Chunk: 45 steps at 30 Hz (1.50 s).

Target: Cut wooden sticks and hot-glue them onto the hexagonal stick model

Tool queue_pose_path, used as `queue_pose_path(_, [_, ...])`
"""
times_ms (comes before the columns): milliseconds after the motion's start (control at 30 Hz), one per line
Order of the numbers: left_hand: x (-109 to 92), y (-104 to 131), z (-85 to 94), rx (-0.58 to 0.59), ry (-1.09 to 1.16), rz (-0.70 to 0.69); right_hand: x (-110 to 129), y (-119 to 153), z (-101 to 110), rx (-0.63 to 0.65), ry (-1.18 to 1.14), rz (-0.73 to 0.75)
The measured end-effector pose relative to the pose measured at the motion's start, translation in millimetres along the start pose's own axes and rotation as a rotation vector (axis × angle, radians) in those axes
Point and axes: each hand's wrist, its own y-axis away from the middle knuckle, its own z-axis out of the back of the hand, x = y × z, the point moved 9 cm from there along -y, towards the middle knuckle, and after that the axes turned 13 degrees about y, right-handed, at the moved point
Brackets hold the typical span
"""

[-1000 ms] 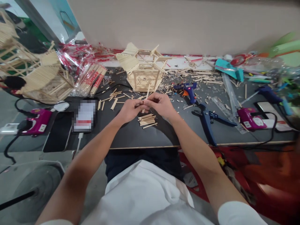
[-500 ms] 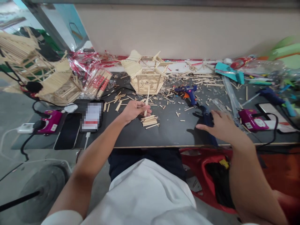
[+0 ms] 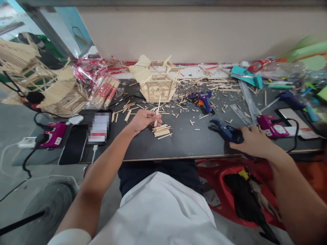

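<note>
Head view: offcuts (image 3: 192, 122) lie around the glue gun (image 3: 205, 102) beyond the cutter (image 3: 228, 131).

Plain beige wall (image 3: 204, 35) behind, long dark gray table (image 3: 189, 146), blue wall (image 3: 69, 22) at far left, slanted gray post (image 3: 53, 37) beside it, gray floor (image 3: 12, 211) below.

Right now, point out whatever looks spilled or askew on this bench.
Short stick scraps lie strewn around the red-lit blue glue gun, looking spilled compared with the roughly aligned pile of sticks near the left hand.
</note>
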Motion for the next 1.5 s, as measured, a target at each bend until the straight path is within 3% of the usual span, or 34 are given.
queue_pose_path(100, [0,1,-2.6,0.017,0.008,0.008,11,2,3,0.109,0.088,0.110])
queue_pose_path(200, [-1,3,-5.3,0.031,0.014,0.011,19,6,12,0.096,0.096,0.171])
queue_pose_path(433, [-1,6,-12.5,0.062,0.009,0.041,25,6,36,0.037,-0.226,0.167])
queue_pose_path(533, [0,7,-11.9,0.062,-0.001,0.044,29,6,43,-0.005,-0.195,0.149])
queue_pose_path(667, [1,6,-12.0,0.090,0.001,0.037,34,10,29,0.086,-0.219,0.204])
queue_pose_path(767, [1,5,-12.3,0.104,0.001,0.037,32,14,18,0.080,-0.242,0.245])
queue_pose_path(933, [-2,7,-13.4,0.113,-0.035,0.015,26,27,-11,0.065,-0.057,0.164])
queue_pose_path(1067, [0,7,-14.8,0.118,-0.026,0.037,27,34,-9,-0.040,0.041,0.170])
queue_pose_path(1167, [4,6,-13.4,0.099,-0.029,0.075,24,33,-9,0.038,-0.048,0.229])
queue_pose_path(1367, [4,7,-13.2,0.115,-0.012,0.100,23,31,20,0.176,-0.359,0.170])
queue_pose_path(1500, [2,11,-15.6,0.160,-0.058,0.120,69,27,62,0.223,-0.514,0.280])
